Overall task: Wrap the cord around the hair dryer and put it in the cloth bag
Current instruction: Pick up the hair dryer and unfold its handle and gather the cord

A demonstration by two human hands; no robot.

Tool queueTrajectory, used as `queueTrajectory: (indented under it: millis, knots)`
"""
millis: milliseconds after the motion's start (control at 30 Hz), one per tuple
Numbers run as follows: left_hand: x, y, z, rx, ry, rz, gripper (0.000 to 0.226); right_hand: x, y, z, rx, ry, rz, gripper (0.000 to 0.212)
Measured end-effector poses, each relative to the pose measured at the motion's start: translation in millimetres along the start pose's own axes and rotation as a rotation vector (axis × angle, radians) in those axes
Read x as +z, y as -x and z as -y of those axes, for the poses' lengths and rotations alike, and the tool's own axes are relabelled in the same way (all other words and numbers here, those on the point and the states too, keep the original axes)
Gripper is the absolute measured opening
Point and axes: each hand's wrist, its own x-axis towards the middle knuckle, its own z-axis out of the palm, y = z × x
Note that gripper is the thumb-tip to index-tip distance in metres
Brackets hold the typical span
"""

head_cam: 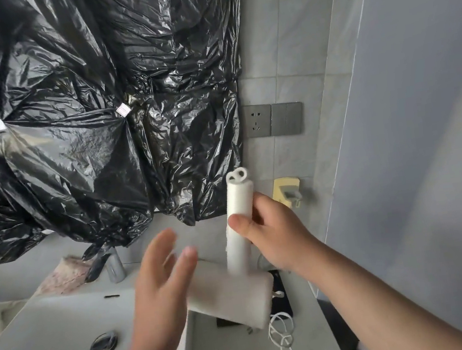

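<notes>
Left hand (161, 276) hovers spread and empty beside the hair dryer (239, 274); right hand (273, 234) grips its handle above the sink (38, 335). Catch the dangling cord (282, 333), wind snugly.

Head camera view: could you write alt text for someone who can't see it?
A person's right hand grips the handle of a white hair dryer above a pale sink, the open left hand beside its barrel. Its white cord dangles loose; crinkled black plastic sheeting covers the wall.
</notes>
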Motion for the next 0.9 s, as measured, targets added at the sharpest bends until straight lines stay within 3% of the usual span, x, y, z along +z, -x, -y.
queueTrajectory:
  millis: [100,233,300,400,533,600,767,900]
  knots:
    - [16.8,-30.4,-33.6,0.075,-0.014,0.245,0.074,8.4,1.1,0.3,-0.018,0.068,0.084,0.025]
    - [27.4,-46.8,-56.3,0.202,-0.213,0.343,0.026,9.8,5.4,5.7,-0.034,0.129,0.109,0.047]
    - [26.4,-49.2,-58.6,0.275,-0.294,0.398,0.016,6.3,5.1,6.0,-0.043,0.171,0.109,0.047]
    - [28.8,-53.2,-58.9,0.388,-0.411,0.345,0.013,2.6,4.3,6.4,-0.067,0.191,0.098,0.038]
    - [32.1,-56.8,-55.4,0.435,-0.356,0.254,0.007,-4.4,1.5,2.4,-0.036,0.084,0.073,0.032]
    - [30.4,-62.3,-52.4,0.370,-0.189,0.166,0.009,-10.6,0.2,-5.1,-0.007,0.032,0.098,0.039]
    - [39.5,-73.2,-44.1,0.165,0.130,0.040,0.026,-21.6,1.3,-17.6,0.047,0.047,0.197,0.021]
    - [50.6,-77.9,-39.6,0.119,0.126,-0.030,0.019,-23.2,-1.5,-19.4,0.033,0.174,0.142,0.019]
